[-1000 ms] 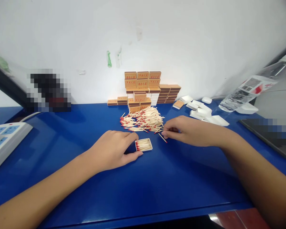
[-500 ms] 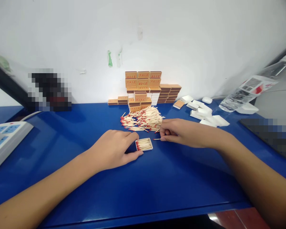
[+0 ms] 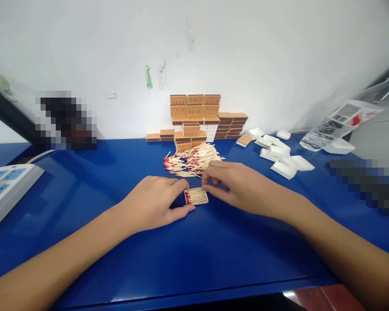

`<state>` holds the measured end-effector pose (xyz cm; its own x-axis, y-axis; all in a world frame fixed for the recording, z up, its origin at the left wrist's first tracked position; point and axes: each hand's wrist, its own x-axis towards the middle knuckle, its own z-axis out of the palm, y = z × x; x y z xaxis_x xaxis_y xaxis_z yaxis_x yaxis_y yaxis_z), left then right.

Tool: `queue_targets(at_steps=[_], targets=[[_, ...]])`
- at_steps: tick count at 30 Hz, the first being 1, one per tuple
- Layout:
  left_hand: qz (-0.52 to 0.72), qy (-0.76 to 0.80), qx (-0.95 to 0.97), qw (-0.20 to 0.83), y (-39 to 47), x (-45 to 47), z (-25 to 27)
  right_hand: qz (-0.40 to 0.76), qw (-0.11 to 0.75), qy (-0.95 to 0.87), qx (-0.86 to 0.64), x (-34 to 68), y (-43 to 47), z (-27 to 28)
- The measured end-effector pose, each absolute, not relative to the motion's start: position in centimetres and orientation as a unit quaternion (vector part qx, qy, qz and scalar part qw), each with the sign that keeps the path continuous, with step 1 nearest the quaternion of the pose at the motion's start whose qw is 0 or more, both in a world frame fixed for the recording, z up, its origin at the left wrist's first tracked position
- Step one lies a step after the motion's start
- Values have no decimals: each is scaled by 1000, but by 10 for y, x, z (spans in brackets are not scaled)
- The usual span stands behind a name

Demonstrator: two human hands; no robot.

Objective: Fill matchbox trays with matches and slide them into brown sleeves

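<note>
A small white matchbox tray lies on the blue table, with several red-tipped matches side by side in it. My left hand grips its left end, thumb at the near side and index finger at the far side. At the tray's far right corner, the thumb and index finger of my right hand pinch a match, mostly hidden by the fingertips and the other matches. Just beyond, a loose pile of matches is spread out, partly covered by my right hand.
Closed matchboxes are stacked against the wall behind the pile. Empty white trays lie scattered at the right, near a tilted plastic bottle. A white power strip sits at the left edge of the blue table.
My right hand has moved left with its match, from beside the pile to the tray's far right corner. My left hand and the tray stay in place.
</note>
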<state>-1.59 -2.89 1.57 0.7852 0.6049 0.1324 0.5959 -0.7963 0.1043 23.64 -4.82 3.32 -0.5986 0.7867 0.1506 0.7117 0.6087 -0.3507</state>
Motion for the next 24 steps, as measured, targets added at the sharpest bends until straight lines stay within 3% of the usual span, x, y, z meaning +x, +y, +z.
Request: queue_targets(at_steps=[7, 24], targets=[[73, 318, 945, 32, -30, -15, 16, 171, 173, -891, -382, 230, -46, 30], [89, 305, 947, 33, -29, -15, 16, 97, 230, -874, -417, 244, -36, 33]])
